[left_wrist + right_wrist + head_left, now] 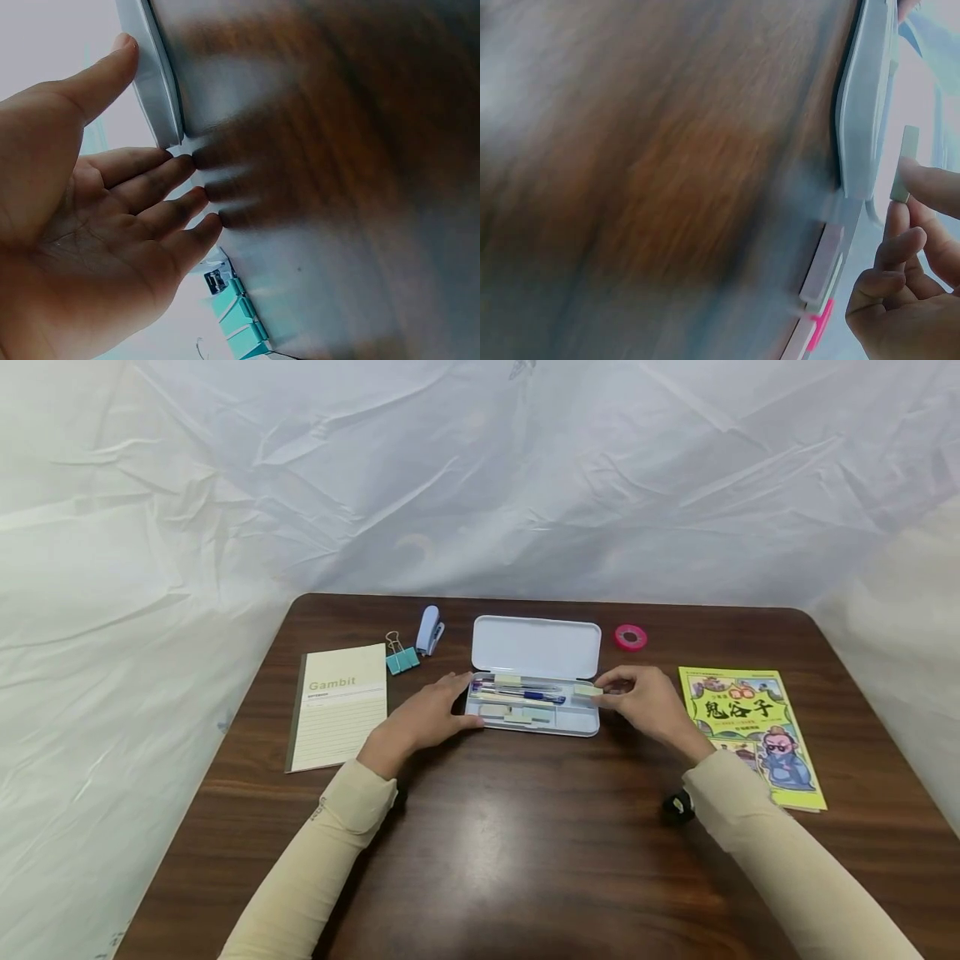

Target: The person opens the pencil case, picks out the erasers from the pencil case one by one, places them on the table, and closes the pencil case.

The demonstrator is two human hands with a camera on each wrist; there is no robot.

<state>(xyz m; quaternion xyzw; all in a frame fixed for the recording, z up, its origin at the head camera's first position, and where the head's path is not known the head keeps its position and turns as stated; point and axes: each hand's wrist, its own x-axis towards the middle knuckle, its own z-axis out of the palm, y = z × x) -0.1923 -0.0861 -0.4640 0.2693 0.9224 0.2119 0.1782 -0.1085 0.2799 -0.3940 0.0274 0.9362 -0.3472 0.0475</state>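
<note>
An open white pencil case (536, 730) lies mid-table with its lid (536, 647) folded back. Pens (525, 695) and small pale blocks lie in its tray. My left hand (450, 697) rests at the case's left end with straight fingers. In the left wrist view its fingertips (199, 196) touch the table and the thumb lies along the case edge (157, 75). My right hand (637, 697) is at the case's right end and pinches a small pale green block (587, 691) between thumb and fingers. The right wrist view shows that block (904, 161) beside the case wall (862, 112).
On the brown table (525, 843), a "Gambit" notebook (341, 703) lies at the left, with a teal binder clip (401, 658) and a blue stapler (430, 628) behind it. A pink tape roll (631, 637) and a yellow-green picture book (757, 731) lie at the right. White sheeting surrounds the table.
</note>
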